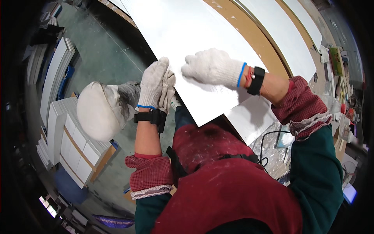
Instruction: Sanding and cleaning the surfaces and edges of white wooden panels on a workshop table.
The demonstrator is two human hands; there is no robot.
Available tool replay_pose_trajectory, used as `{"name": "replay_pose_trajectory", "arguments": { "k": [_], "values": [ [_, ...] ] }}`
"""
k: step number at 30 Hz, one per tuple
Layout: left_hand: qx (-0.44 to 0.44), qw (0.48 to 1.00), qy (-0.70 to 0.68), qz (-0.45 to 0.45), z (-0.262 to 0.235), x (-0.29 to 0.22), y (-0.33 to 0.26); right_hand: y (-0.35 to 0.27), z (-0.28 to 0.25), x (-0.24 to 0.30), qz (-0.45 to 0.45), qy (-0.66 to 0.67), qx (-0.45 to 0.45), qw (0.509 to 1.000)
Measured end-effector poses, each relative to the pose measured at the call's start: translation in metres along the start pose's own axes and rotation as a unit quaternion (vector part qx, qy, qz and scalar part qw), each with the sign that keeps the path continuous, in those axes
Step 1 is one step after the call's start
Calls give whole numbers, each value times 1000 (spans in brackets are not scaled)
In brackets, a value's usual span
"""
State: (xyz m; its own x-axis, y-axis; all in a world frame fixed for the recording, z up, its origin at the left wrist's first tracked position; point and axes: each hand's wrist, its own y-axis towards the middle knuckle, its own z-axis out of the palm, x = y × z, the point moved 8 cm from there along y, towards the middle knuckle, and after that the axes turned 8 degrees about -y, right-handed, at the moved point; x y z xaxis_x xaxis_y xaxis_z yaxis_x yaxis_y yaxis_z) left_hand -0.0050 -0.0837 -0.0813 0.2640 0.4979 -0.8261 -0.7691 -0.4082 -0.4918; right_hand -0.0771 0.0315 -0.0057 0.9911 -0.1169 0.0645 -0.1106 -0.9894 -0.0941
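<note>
My right hand [212, 67], in a white knitted glove with a blue cuff edge, rests over a large glossy white panel [183, 31]. Its fingers are curled in, and whatever lies under them is hidden. At the panel's left edge, my left hand [152, 82] wears a matching glove. Its fingers are closed against a crumpled beige cloth [168, 89], which hangs on the side toward the panel. Both wrists carry black straps. The panel's near corner points toward my dark red apron [226, 183].
More white panels [290, 39] with brown edges lie to the right, and a smaller white piece [251, 117] sits below. Left on the floor stand stacked white boards [78, 144] and a rounded white cap-like thing [97, 111]. A black cable [265, 136] loops over the cluttered, stained bench.
</note>
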Motion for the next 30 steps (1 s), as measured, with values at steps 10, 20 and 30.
{"name": "replay_pose_trajectory", "arguments": {
  "k": [10, 20, 30],
  "values": [
    [-6, 999, -33, -7, 0, 1, -1, -8, 8, 6, -5, -48, 26, 999],
    [12, 1000, -6, 16, -4, 0, 2, -23, 10, 13, -27, 19, 36, 999],
    [-10, 1000, -30, 1, 2, -2, -3, -33, 8, 19, -30, -12, 84, 996]
  ]
}}
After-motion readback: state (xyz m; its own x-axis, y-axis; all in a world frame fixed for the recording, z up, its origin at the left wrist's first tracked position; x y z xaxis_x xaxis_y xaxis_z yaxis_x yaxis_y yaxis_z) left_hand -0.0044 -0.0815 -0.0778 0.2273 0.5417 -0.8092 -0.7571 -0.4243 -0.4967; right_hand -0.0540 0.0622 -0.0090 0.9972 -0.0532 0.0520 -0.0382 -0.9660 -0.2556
